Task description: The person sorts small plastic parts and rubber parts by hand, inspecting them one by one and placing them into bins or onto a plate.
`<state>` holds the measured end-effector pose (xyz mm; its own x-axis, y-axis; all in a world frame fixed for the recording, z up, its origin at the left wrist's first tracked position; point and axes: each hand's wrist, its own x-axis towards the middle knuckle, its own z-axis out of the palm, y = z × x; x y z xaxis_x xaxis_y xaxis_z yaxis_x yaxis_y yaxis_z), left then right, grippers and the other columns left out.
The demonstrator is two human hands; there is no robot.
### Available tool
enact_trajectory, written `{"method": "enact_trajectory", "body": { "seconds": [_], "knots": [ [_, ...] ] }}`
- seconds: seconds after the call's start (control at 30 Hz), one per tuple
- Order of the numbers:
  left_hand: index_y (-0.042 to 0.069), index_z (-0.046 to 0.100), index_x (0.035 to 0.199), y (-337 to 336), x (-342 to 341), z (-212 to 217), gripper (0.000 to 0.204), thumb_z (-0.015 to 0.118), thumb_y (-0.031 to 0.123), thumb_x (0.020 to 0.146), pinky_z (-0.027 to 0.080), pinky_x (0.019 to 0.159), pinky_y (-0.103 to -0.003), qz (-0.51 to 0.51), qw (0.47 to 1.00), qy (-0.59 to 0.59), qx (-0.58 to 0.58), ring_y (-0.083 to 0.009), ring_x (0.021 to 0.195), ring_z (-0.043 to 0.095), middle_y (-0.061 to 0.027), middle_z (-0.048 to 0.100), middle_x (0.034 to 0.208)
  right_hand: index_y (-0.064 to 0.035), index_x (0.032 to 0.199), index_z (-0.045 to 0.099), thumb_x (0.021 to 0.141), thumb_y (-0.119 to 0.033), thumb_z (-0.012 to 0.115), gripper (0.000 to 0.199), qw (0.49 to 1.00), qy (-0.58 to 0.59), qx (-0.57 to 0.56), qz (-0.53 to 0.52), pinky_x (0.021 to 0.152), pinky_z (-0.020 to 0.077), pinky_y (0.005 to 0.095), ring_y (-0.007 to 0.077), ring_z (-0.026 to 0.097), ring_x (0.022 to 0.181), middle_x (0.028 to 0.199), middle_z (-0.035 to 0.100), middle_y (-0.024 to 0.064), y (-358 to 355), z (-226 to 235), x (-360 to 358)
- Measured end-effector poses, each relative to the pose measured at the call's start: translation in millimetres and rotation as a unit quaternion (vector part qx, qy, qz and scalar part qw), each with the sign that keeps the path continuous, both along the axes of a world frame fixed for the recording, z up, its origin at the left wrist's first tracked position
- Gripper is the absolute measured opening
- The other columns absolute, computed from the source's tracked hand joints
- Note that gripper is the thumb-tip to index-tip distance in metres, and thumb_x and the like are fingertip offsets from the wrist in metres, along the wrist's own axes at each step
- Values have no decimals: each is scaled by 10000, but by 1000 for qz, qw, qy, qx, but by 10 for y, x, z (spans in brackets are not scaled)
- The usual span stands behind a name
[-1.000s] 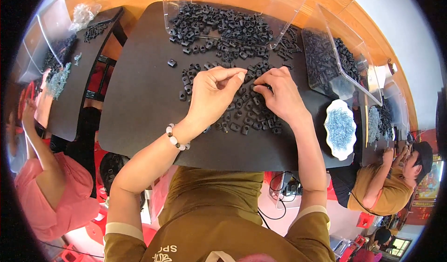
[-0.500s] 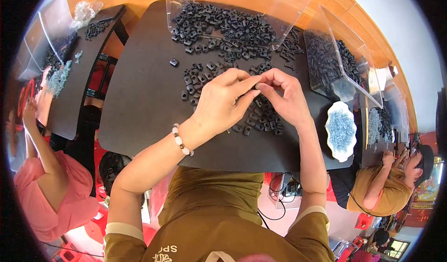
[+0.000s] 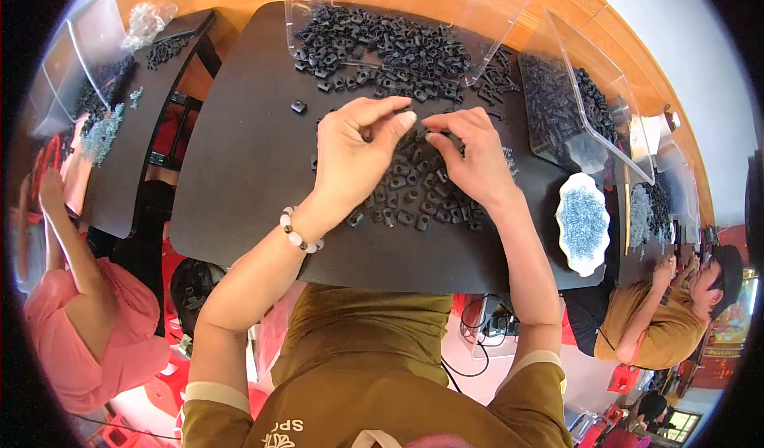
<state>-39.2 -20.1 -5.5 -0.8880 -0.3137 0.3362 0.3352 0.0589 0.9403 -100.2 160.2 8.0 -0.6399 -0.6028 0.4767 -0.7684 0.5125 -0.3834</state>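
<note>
My left hand (image 3: 360, 152) is closed in a pinch, thumb against index finger, with a dark sliver of a small black plastic part showing at the tips. Just beside it, my right hand (image 3: 475, 160) is also pinched; what its fingertips hold, if anything, is too small to make out. A narrow gap separates the two hands. Under them lies a loose spread of small black plastic parts (image 3: 411, 197), blocky with round holes, partly hidden by both hands. One single black part (image 3: 298, 107) lies apart to the left.
A clear plastic bin (image 3: 475, 72) on its side spills a heap of black parts (image 3: 382, 42) at the back. Another clear bin (image 3: 585, 122) holds black pieces. A white scalloped dish (image 3: 563, 241) contains small bluish-clear pieces. People work at tables on both sides.
My hands have drawn apart from where their fingertips met. The left hand moved left and slightly up, and the right shifted a little left, uncovering more parts between them.
</note>
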Motion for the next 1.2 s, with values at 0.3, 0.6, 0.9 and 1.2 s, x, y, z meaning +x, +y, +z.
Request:
{"method": "enact_trajectory", "body": {
  "seconds": [0.3,0.6,0.9,1.2],
  "knots": [
    [17,739,1029,-25,-13,-12,188,734,83,854,396,560,-204,-14,1000,-18,17,-30,632,477,15,606,752,-76,921,689,786,-63,713,138,999,27,46,11,826,458,368,281,552,913,896,645,73,-51,-47,3],
    [21,741,1020,-30,46,14,175,727,77,855,406,562,-215,-56,997,-50,29,-35,636,495,11,615,749,-29,908,637,878,-32,632,30,933,-269,-240,-19,667,471,192,51,612,768,897,701,35,294,163,-112],
    [24,728,1048,66,128,35,189,715,114,883,407,619,-207,-126,986,-77,-78,-42,702,512,13,607,797,-8,903,644,878,-76,621,76,964,-235,-22,-120,612,474,251,89,600,677,765,667,47,617,326,-149],
    [38,734,1031,98,168,88,178,723,120,874,396,594,-222,-122,984,-75,-107,-51,684,514,14,611,765,-37,844,668,827,-166,656,131,963,-177,122,-162,660,513,391,301,672,713,772,687,140,617,215,-185]
  ]
}}
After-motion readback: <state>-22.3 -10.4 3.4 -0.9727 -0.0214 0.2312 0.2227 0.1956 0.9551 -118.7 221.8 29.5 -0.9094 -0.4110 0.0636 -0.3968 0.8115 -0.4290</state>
